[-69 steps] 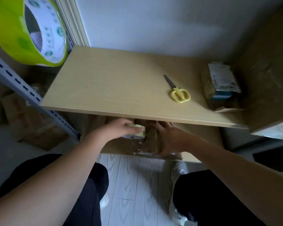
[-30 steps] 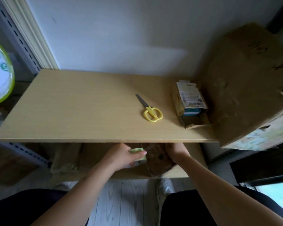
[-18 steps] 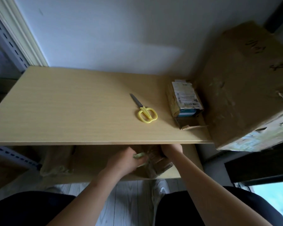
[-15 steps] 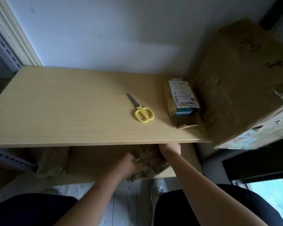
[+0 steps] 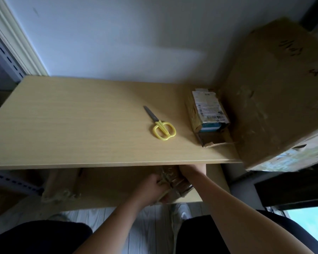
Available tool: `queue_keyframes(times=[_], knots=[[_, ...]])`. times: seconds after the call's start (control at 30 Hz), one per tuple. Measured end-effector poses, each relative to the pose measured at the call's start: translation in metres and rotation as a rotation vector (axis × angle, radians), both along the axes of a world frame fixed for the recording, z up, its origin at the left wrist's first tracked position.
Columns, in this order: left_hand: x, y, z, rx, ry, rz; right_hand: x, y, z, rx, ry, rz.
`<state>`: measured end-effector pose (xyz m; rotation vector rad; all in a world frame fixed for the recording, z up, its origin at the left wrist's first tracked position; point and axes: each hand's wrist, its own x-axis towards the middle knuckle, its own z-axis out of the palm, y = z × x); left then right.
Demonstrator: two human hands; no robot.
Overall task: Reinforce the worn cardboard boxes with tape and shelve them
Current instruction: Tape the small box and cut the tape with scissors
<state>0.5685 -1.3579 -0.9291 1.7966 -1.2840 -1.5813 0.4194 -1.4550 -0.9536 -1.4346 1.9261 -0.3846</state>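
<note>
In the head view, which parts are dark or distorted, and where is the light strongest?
Head view: the taped box and both hands sit in shade under the upper shelf; the wide lens bows the shelf's edges; the wall is brightest; the scissors look sharp.

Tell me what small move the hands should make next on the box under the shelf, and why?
Probably press the tape flat. Both the left hand and right hand grip the small taped box on the lower shelf; its wrapping looks wrinkled.
</note>
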Motion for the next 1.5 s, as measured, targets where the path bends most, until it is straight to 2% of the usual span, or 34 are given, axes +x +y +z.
queue_keyframes(times=[0.1,0.2,0.33,0.4,0.47,0.57,0.63,0.67,0.77,0.8,0.87,0.93,1.0,1.07,1.13,1.2,1.37,1.5], knots=[[0.011,0.014,0.008,0.043,-0.049,-0.065,0.018,0.012,-0.003,-0.067,0.022,0.071],[0.026,0.029,0.009,0.042,-0.117,-0.039,0.042,0.019,-0.002,-0.110,0.060,0.184],[0.031,0.041,0.004,0.038,-0.045,0.081,0.056,0.021,-0.002,-0.139,0.151,0.284],[0.026,0.046,-0.001,0.053,-0.018,0.115,0.061,0.028,0.006,-0.222,0.265,0.323],[0.018,0.046,-0.006,0.076,-0.056,0.089,0.060,0.038,0.019,-0.260,0.249,0.304],[0.014,0.037,-0.009,0.092,-0.100,0.140,0.056,0.070,0.058,-0.135,0.512,0.573],[0.015,0.031,-0.008,0.070,-0.037,0.193,0.052,0.095,0.088,-0.112,0.534,0.670],[0.015,0.030,-0.009,0.035,-0.019,0.191,0.052,0.104,0.099,-0.252,0.505,0.671],[0.013,0.027,-0.010,-0.004,-0.007,0.197,0.059,0.106,0.137,-0.847,0.435,0.585],[0.012,0.027,-0.009,0.015,0.002,0.207,0.060,0.103,0.145,-0.923,0.355,0.547],[0.014,0.027,-0.009,0.035,-0.007,0.187,0.061,0.104,0.142,-0.826,0.280,0.444],[0.017,0.028,-0.010,0.059,-0.008,0.153,0.056,0.108,0.118,-0.526,0.333,0.457],[0.020,0.028,-0.011,0.119,0.001,0.130,0.047,0.111,0.086,-0.171,0.412,0.588],[0.022,0.024,-0.016,0.130,-0.017,0.107,0.036,0.104,0.057,0.001,0.557,0.792],[0.025,0.020,-0.024,0.134,-0.056,0.087,0.029,0.096,0.038,-0.015,0.712,0.932],[0.029,0.018,-0.032,0.149,-0.088,0.099,0.025,0.089,0.027,-0.025,0.775,0.995],[0.032,0.023,-0.038,0.133,0.011,0.206,0.024,0.086,0.029,-0.001,0.760,0.964],[0.034,0.034,-0.036,0.097,0.111,0.182,0.022,0.081,0.033,0.025,0.733,0.980]])
